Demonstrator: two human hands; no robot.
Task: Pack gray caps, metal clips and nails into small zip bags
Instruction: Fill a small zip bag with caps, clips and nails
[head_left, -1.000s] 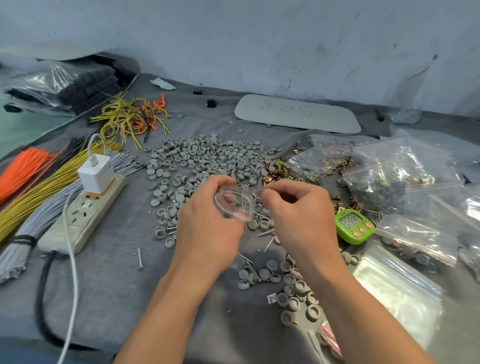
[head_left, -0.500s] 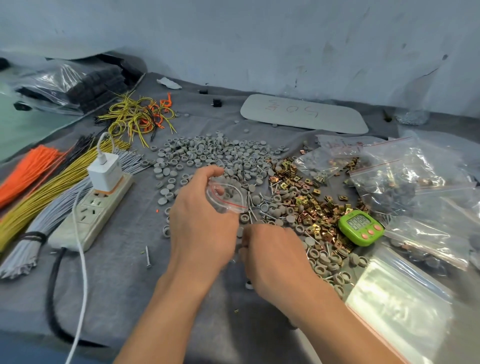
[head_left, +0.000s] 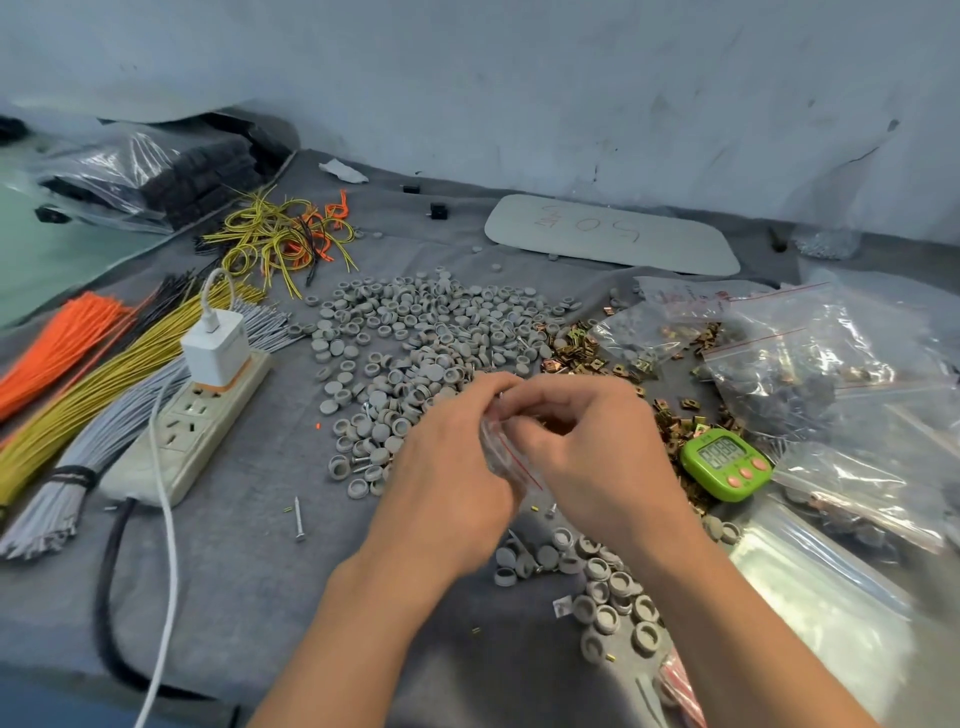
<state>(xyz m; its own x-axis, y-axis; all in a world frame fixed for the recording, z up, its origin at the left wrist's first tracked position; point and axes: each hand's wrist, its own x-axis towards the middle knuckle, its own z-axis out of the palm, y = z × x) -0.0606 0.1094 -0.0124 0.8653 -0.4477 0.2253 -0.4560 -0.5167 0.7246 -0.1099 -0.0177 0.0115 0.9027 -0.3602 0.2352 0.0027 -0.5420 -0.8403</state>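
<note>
1. The left hand (head_left: 447, 467) grips a small zip bag (head_left: 503, 457) that has a red seal line, with the fingers curled round its left side.
2. The right hand (head_left: 592, 447) pinches the bag's upper edge with curled fingers. I cannot tell whether they also hold a part.
3. The bag is held between the two hands above the gray surface (head_left: 249, 571). Its contents cannot be made out.
4. Gray caps (head_left: 415, 332) lie heaped just beyond the hands. Metal clips (head_left: 574, 358) lie beside that heap, near the right hand. One nail (head_left: 298, 519) lies apart, left of the left forearm.
5. A pale board (head_left: 613, 234) at the back carries red handwriting, seen upside down, which reads "50". The marks beside it are illegible.
6. A green timer (head_left: 724, 462) sits just right of the right hand, its digits too blurred to read.
</note>
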